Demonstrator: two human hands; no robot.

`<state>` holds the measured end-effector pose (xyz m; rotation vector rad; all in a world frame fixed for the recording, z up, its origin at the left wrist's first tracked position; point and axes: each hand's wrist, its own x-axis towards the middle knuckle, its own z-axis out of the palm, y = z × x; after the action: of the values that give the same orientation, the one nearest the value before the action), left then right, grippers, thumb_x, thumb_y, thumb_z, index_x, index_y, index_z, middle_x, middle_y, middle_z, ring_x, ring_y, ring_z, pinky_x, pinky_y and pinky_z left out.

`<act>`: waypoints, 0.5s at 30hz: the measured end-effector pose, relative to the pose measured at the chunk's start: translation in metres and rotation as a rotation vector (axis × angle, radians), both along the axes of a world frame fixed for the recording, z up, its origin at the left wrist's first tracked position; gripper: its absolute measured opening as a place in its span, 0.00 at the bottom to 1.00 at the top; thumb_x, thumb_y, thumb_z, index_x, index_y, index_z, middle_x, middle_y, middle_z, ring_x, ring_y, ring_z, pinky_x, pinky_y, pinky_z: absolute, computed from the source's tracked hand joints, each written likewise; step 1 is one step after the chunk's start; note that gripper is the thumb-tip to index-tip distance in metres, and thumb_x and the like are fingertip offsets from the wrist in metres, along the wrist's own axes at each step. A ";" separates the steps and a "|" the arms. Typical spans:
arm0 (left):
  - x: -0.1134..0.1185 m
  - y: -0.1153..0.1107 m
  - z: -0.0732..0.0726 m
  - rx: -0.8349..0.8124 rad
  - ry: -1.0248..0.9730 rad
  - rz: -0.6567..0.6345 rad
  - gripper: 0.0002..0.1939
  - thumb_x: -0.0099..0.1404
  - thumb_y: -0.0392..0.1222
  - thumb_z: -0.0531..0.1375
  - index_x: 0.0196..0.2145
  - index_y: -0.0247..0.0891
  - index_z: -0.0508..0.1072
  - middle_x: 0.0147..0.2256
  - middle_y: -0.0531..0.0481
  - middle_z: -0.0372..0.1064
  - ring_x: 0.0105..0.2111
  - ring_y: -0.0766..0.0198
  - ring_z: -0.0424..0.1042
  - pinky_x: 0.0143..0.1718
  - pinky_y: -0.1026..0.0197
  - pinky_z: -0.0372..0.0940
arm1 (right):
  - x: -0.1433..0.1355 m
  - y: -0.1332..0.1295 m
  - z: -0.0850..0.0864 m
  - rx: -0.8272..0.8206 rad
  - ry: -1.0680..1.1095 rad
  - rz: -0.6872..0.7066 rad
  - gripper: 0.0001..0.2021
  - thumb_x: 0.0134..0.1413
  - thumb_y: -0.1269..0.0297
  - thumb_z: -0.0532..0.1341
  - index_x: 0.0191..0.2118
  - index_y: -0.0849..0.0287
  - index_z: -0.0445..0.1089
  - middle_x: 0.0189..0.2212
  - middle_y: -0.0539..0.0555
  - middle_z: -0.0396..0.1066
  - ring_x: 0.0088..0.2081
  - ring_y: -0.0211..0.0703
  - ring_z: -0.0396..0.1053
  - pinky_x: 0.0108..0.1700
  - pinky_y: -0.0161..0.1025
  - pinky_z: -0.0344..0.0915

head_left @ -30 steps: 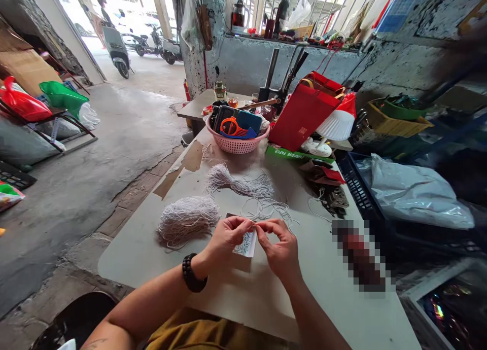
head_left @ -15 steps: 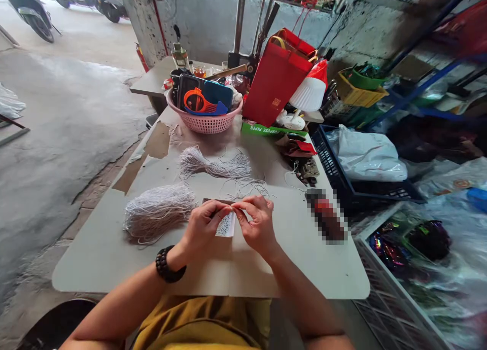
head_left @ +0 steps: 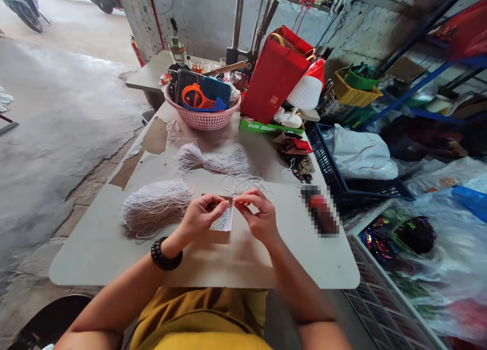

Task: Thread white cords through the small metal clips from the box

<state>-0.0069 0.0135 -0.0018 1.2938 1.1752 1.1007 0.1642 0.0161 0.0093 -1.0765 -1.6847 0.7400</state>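
Your left hand (head_left: 203,218) and right hand (head_left: 256,215) meet almost tip to tip over a small cardboard box (head_left: 220,237) on the pale table (head_left: 228,269). Your left thumb and forefinger are narrowed on a tiny pale sliver (head_left: 229,201); your right thumb and forefinger make a narrow pinch just beside it, and whether they close on anything cannot be told. The sliver sits at the fingertips, above the box; it is too small to show which way it points or how its long axis lies. Holding it that way probably gives fine control from both sides, and the box, with its open top facing up and small white pieces (head_left: 220,223) inside, seems placed in front of you so they stay within reach. Your hands hide too much of the box to judge its long axis. Left of it lies the nearer bundle of white cord (head_left: 155,208), long axis running roughly side to side across the table. The farther bundle (head_left: 213,160) also lies crosswise, narrowed at its waist and flaring at the ends. Loose strands (head_left: 245,181) curl just beyond your fingers, with the pink basket (head_left: 207,120) farther back.
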 end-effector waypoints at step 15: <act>0.004 -0.006 -0.007 0.330 0.169 0.129 0.10 0.62 0.43 0.62 0.32 0.35 0.80 0.29 0.46 0.79 0.22 0.68 0.69 0.24 0.67 0.64 | -0.012 -0.009 0.001 0.110 -0.272 -0.171 0.05 0.58 0.65 0.63 0.35 0.53 0.77 0.30 0.51 0.76 0.32 0.41 0.70 0.41 0.42 0.62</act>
<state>-0.0030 0.0073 -0.0090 1.6067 1.2512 1.3426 0.1519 0.0067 0.0107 -1.2686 -1.8096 0.4001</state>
